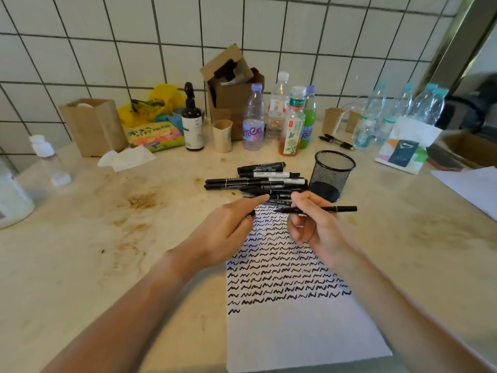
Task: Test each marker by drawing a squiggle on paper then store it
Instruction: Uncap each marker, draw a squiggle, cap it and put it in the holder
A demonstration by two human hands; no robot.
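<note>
A white sheet of paper [301, 332] lies in front of me, its upper half filled with rows of black squiggles. My right hand [314, 224] grips a thin black marker [341, 209] level above the sheet's top, with its bare tip pointing left. My left hand [228, 227] hovers beside that tip, index finger stretched out, and pinches a small dark piece that looks like the marker's cap [252, 212]. A pile of several black markers [258, 181] lies just beyond both hands. To its right stands a black mesh pen cup [332, 173].
Along the tiled wall stand plastic bottles [252, 122], a cardboard box [231, 98], paper cups [222, 135], a dark spray bottle [192, 125] and a brown bag [94, 127]. Tissues [126, 158] lie at the left. Two pens [336, 141] and another sheet [473, 187] are at the right.
</note>
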